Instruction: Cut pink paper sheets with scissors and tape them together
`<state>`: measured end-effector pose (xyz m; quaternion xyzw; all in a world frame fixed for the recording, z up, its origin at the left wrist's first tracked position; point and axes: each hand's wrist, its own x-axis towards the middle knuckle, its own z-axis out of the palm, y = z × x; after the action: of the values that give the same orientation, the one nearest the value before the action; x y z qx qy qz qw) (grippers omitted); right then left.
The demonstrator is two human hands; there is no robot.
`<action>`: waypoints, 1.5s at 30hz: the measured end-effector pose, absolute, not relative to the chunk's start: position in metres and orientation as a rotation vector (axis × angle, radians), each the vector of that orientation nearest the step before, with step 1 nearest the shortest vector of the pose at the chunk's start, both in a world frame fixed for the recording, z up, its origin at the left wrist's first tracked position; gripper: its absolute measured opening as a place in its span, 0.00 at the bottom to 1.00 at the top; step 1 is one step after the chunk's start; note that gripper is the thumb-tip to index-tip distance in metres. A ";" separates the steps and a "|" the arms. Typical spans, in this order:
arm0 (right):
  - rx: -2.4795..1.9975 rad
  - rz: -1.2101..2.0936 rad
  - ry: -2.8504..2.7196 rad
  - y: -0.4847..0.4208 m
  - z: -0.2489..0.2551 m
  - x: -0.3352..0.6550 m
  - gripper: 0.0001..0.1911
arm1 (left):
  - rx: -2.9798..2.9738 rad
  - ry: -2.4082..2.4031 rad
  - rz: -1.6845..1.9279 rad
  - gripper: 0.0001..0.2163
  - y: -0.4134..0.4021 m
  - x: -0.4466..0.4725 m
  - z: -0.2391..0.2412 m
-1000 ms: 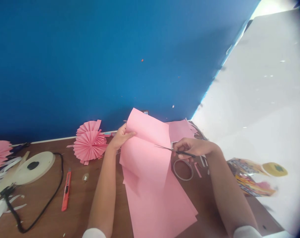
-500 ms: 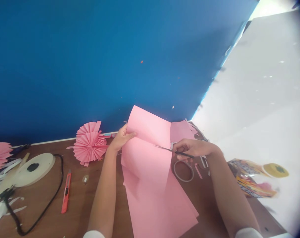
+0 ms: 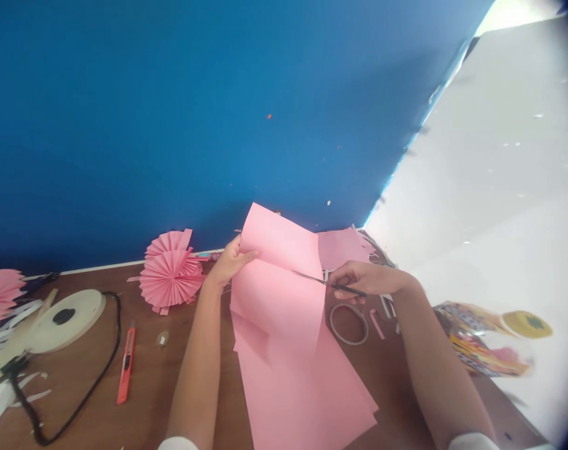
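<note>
My left hand (image 3: pixel 231 259) pinches the left edge of a pink paper sheet (image 3: pixel 284 240), thumb on top and fingers behind it. The sheet is raised and curved, its lower part hanging toward me over more pink sheets (image 3: pixel 307 400) on the table. In my right hand (image 3: pixel 358 279) is a pair of scissors (image 3: pixel 347 290) with dark handles, the fingers closed round them. Their thin blades point left and lie along a crease or cut line across the paper. How far the blades are apart I cannot tell.
Pink pleated paper rosettes (image 3: pixel 171 278) stand left, near the blue wall (image 3: pixel 218 125). A red box cutter (image 3: pixel 126 365), a round cream device (image 3: pixel 65 322) with a black cable (image 3: pixel 112 356), a tape ring (image 3: pixel 348 324) and a plastic jar (image 3: pixel 490 337) surround the sheets on the brown table (image 3: pixel 162 381).
The sheet's upper right part has shifted slightly left and down. Both hands keep nearly the same places, and the scissors still lie across the paper.
</note>
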<state>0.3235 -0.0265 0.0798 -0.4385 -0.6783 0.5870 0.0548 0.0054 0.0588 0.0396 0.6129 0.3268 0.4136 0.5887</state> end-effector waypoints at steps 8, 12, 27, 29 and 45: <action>-1.372 1.758 -2.066 -0.028 0.079 0.327 0.20 | 1.422 0.758 0.952 0.34 0.057 0.007 0.039; -1.356 1.766 -2.050 -0.028 0.078 0.327 0.20 | 1.424 0.763 0.938 0.33 0.057 0.007 0.040; -1.302 1.799 -2.034 -0.028 0.075 0.330 0.12 | 1.429 0.761 0.929 0.34 0.055 0.010 0.041; -1.293 1.807 -2.022 -0.029 0.077 0.330 0.12 | 1.433 0.761 0.934 0.34 0.056 0.010 0.039; -1.379 1.747 -2.037 -0.030 0.082 0.327 0.15 | 1.490 0.792 0.962 0.33 0.054 0.018 0.039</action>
<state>0.3272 -0.0305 0.0818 -0.4561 -0.6739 0.5779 0.0622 0.0183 0.0541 0.0389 0.6332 0.3366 0.4089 0.5644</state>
